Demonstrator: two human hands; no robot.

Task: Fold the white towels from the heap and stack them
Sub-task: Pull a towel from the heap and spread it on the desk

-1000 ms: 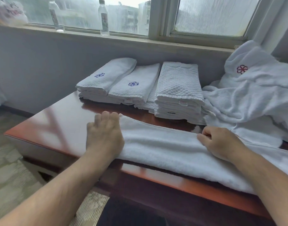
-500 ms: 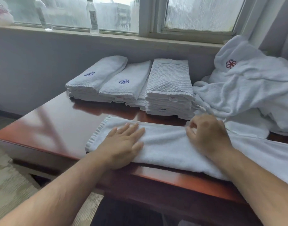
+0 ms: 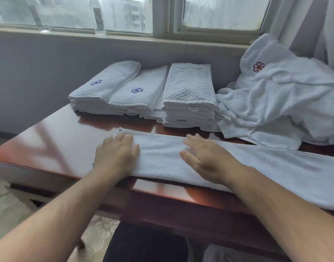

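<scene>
Head camera shows a long folded white towel (image 3: 162,161) lying along the near edge of the red-brown table (image 3: 54,140); left hand (image 3: 117,154) lies flat on its left end, fingers straight; right hand (image 3: 206,157) lies flat just beside, fingers slightly spread; folded stacks (image 3: 188,95) and the heap (image 3: 276,103) sit behind.

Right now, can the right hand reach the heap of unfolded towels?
Probably yes: the right hand lies flat on the long towel, holding nothing, and nothing stands between it and the heap beyond to its right.
</scene>
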